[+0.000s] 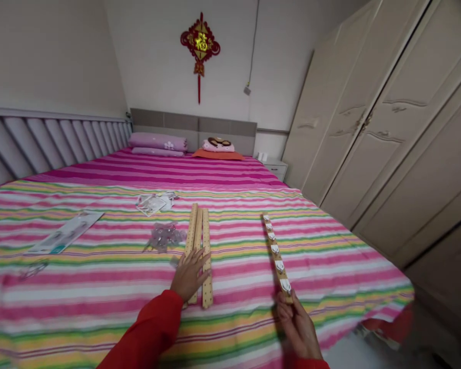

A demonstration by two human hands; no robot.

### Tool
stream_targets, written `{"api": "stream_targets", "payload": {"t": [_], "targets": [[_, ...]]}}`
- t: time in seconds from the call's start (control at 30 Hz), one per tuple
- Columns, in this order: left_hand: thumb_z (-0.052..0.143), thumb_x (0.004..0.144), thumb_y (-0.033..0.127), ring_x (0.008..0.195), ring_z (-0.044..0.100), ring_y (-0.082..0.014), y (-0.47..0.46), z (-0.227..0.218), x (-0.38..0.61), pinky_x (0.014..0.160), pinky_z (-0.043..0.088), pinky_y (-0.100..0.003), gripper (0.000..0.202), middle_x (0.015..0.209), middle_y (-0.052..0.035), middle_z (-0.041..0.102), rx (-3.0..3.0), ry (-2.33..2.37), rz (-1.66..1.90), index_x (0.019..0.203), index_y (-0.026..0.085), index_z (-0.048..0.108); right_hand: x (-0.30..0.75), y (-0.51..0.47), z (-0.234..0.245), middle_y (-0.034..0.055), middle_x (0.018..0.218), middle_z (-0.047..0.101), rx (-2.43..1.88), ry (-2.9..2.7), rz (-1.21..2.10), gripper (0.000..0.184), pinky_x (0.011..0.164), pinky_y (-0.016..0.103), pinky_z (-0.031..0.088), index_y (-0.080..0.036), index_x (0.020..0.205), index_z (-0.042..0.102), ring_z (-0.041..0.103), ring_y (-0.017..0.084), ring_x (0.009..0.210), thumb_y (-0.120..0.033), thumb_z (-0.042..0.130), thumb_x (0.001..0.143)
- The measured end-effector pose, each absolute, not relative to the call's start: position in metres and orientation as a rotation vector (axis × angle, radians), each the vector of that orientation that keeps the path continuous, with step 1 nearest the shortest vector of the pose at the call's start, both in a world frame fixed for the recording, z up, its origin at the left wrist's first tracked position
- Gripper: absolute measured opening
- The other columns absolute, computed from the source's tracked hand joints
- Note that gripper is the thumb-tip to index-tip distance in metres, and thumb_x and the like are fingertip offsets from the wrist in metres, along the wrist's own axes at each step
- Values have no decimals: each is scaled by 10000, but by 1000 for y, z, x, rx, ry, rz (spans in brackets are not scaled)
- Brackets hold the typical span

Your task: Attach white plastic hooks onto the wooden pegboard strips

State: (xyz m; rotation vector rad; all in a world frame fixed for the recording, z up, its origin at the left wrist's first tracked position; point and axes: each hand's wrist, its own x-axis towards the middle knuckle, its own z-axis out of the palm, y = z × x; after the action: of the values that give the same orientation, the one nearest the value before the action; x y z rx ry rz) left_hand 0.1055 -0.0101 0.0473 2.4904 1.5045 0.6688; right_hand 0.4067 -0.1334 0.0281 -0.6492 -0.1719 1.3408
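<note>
My left hand [190,272] lies palm down with fingers spread across wooden strips [206,233] dotted with holes, side by side on the striped bed sheet. My right hand [298,323] grips the near end of a narrow wooden strip with white hooks [272,240]; several hooks stand in a row along its length. This strip points away from me, its far end towards the headboard. Just left of the plain strips is a clear plastic bag of small metal parts [165,237], its contents too small to make out.
Further left are a flat clear-and-white package [67,233] and a thin clear item [34,267]. Cut paper pieces [156,203] lie beyond the bag. Folded bedding [157,142] rests by the headboard [226,130]. A wardrobe [369,133] stands right, a rail [54,138] left.
</note>
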Motion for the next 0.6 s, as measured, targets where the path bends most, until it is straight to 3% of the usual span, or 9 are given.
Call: {"api": "stream_targets", "payload": {"t": [0.27,0.4,0.47,0.53,0.6], "targets": [[412,888,454,1341,332,-240,-10,52,100,1116,200,-514,431,1384,-45,492,2220,1411,953,1259,282,549,315,-107,66,-42,601,495,-646,-371,1494,208,384,162,303,-174,754,567,318,47,438,-315,720,738],[401,885,477,1290,409,-225,-19,71,102,1093,302,-433,476,1349,-83,516,1837,1328,1240,1258,219,546,270,-87,81,-39,591,511,-655,-492,1539,225,396,161,256,-168,791,595,313,44,437,-335,727,719],[434,860,512,1167,530,-220,-26,82,107,983,436,-375,540,1285,-105,558,1579,1239,1271,1297,202,500,249,-77,85,-38,586,513,-661,-554,1560,246,402,159,236,-162,826,606,306,41,436,-355,719,724],[471,828,543,898,646,-193,-32,91,113,754,537,-319,635,1168,-114,608,1362,1157,1232,1359,201,408,229,-67,86,-43,578,507,-661,-619,1560,262,401,160,216,-156,844,611,270,34,424,-371,710,730],[540,782,545,670,638,-140,-34,96,118,567,524,-266,716,1088,-99,619,1252,1133,1240,1389,223,341,211,-59,85,-67,535,453,-661,-666,1536,280,395,165,207,-152,825,615,235,33,413,-400,706,731]]}}
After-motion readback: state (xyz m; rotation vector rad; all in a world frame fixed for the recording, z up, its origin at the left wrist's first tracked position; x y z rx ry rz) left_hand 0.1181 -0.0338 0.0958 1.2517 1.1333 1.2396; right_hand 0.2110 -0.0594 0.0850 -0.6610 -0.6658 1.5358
